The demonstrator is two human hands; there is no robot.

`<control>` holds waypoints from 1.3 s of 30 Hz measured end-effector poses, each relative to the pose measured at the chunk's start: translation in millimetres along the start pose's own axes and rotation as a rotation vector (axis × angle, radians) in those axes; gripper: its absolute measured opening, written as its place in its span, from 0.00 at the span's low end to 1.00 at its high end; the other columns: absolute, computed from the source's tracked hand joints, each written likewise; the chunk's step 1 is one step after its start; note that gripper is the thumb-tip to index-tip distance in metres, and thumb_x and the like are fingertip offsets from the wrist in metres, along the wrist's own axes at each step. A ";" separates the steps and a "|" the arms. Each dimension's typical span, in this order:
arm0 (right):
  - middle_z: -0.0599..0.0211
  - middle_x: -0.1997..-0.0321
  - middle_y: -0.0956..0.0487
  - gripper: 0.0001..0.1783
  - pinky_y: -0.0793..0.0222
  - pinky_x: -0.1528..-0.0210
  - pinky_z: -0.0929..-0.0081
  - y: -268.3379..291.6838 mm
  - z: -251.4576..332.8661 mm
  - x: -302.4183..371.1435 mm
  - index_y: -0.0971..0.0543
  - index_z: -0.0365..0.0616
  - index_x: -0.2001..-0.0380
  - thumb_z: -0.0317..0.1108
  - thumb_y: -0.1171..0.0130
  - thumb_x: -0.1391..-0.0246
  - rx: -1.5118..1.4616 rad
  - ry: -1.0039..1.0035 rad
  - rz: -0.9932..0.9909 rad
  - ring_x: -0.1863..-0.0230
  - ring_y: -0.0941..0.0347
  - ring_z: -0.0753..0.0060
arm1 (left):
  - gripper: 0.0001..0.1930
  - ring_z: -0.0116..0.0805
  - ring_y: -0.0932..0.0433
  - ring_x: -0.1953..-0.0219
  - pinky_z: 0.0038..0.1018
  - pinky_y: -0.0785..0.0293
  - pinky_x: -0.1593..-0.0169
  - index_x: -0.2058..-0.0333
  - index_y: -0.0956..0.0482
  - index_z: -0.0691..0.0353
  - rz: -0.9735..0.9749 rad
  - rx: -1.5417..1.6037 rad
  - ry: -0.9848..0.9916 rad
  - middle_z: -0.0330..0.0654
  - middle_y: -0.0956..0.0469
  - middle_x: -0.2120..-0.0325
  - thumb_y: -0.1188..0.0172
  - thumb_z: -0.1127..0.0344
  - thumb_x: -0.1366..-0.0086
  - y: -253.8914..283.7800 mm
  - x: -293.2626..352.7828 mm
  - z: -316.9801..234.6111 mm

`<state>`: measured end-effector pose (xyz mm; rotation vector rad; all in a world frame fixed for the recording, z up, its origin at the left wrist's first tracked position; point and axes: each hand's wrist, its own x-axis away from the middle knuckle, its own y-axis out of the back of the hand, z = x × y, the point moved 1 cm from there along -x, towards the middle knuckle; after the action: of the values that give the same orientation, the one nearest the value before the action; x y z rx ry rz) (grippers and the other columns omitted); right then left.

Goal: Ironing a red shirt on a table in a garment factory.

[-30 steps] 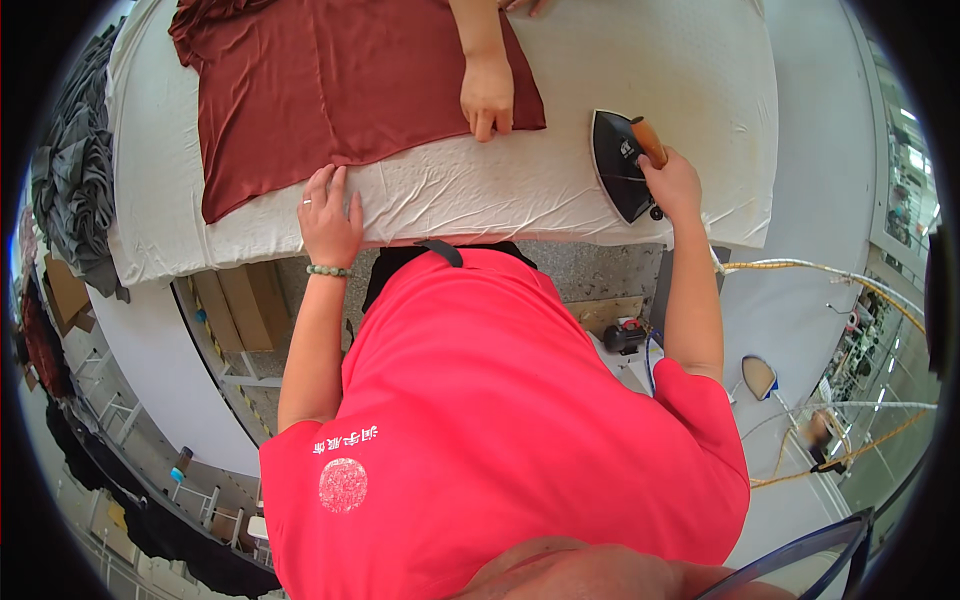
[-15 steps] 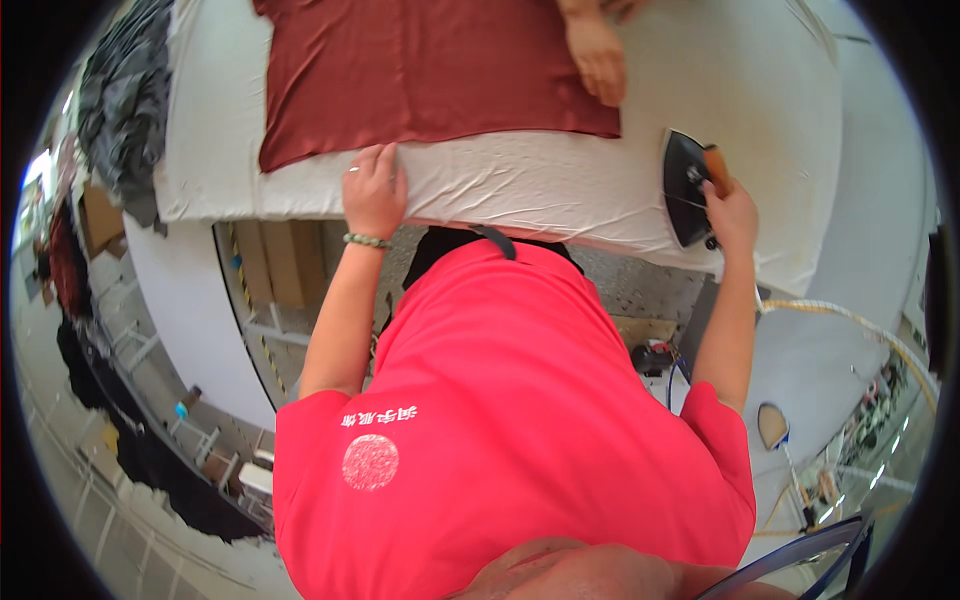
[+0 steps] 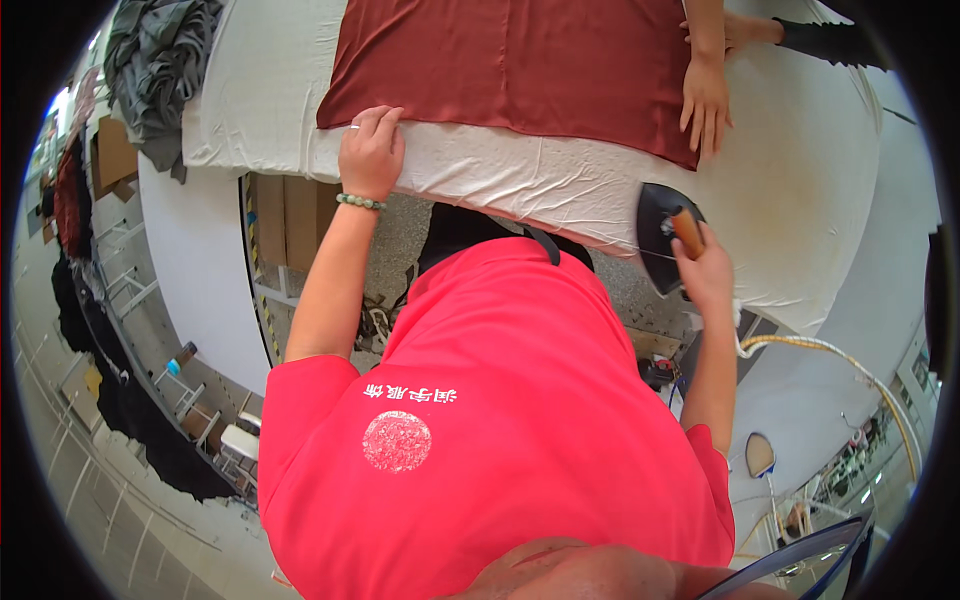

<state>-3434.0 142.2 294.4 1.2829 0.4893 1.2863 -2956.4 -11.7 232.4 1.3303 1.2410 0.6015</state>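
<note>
A dark red satin-like cloth lies on the white-covered ironing table. My left hand is at the cloth's near left corner, its curled fingers closed on the hem. A ring and a beaded bracelet show on it. My right hand grips the orange-brown handle of a black iron. The iron is at the table's front edge, nearer to me than the cloth's right corner and apart from it. Its soleplate is hidden from view.
Another person's hand rests by the cloth's right edge; beyond it a second hand comes from a dark sleeve. Grey crumpled fabric is heaped at the left. A yellow-white hose curves off at right.
The iron has moved left and toward me relative to the cloth. The whole view has shifted, and more of the other person's arms shows. My left hand stays by the hem.
</note>
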 end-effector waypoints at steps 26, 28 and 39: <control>0.46 0.63 0.18 0.24 0.26 0.57 0.55 -89.7 289.6 -28.4 0.22 0.40 0.53 0.47 0.37 0.47 0.086 -0.060 -0.002 0.59 0.22 0.43 | 0.09 0.37 0.22 0.61 0.32 0.28 0.57 0.65 0.19 0.57 0.005 0.293 -0.300 0.38 0.22 0.65 0.37 0.72 0.47 0.9 -12.2 124.7; 0.47 0.65 0.18 0.23 0.26 0.59 0.52 -93.8 308.7 -30.4 0.22 0.41 0.54 0.46 0.38 0.47 0.120 0.004 0.016 0.60 0.22 0.43 | 0.09 0.37 0.22 0.61 0.33 0.28 0.57 0.65 0.19 0.57 0.004 0.317 -0.243 0.38 0.22 0.65 0.36 0.72 0.47 8.5 -8.1 133.9; 0.47 0.65 0.18 0.23 0.26 0.58 0.52 -110.7 357.8 -34.4 0.23 0.43 0.52 0.43 0.38 0.48 0.169 0.089 0.100 0.61 0.21 0.43 | 0.09 0.41 0.22 0.63 0.34 0.25 0.59 0.65 0.17 0.56 0.008 0.380 0.073 0.41 0.21 0.66 0.33 0.71 0.46 34.4 2.1 166.3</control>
<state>-3091.5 -13.4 293.4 1.4098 0.6138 1.4144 -2795.4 -65.5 229.2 1.6386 1.4600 0.4348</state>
